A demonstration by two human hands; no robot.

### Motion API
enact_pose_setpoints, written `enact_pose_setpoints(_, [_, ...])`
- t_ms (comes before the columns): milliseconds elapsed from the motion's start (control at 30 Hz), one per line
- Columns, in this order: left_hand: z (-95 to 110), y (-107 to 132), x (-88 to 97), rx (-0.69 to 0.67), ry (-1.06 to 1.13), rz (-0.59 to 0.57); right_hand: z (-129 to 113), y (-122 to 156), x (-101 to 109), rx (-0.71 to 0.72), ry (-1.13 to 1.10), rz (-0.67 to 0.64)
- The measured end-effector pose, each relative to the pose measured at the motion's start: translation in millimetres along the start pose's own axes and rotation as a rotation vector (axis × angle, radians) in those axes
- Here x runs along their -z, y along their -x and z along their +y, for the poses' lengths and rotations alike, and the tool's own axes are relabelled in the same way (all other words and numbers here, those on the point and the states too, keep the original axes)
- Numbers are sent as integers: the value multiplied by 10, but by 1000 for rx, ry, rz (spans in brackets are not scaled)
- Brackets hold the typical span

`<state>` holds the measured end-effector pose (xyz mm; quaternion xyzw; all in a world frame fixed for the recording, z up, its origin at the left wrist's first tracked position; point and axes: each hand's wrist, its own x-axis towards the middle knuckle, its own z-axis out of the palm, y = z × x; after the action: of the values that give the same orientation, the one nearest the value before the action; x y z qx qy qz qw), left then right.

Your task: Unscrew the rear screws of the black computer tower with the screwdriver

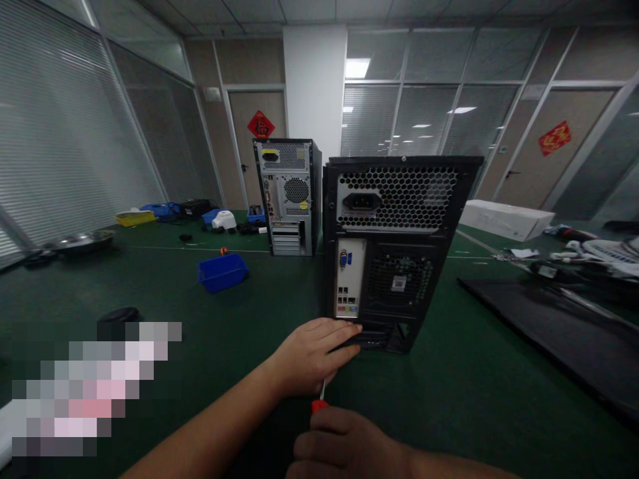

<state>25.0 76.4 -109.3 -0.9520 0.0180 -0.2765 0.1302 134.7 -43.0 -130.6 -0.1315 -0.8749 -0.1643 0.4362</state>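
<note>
We seem to be working a screwdriver (319,405), wrapped in our right hand (349,442), low on the computer (349,279) toward the bench's (170,293) near edge. Whether our left hand (315,349) pinches anything by the computer's lower corner, we cannot tell. Next calls for steady aim.

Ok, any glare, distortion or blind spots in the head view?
Head view throughout: dim overall, table dark; bright patches in the rear glass; wide-angle stretch, near case flaring toward its top; lower left pixelated; tip of the screwdriver hidden at the left grip.
</note>
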Motion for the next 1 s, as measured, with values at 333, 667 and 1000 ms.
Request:
enact_pose_setpoints(333, [2, 7, 2, -2, 10, -23, -19, 212, -148, -19, 10, -279])
enact_pose_setpoints(667, [-7, 5, 3, -2, 18, -33, 3, 331, -228, -3, -2, -320])
enact_pose_setpoints(1000, [0, 5, 12, 10, 4, -34, -13, 38, -47, -1, 18, -91])
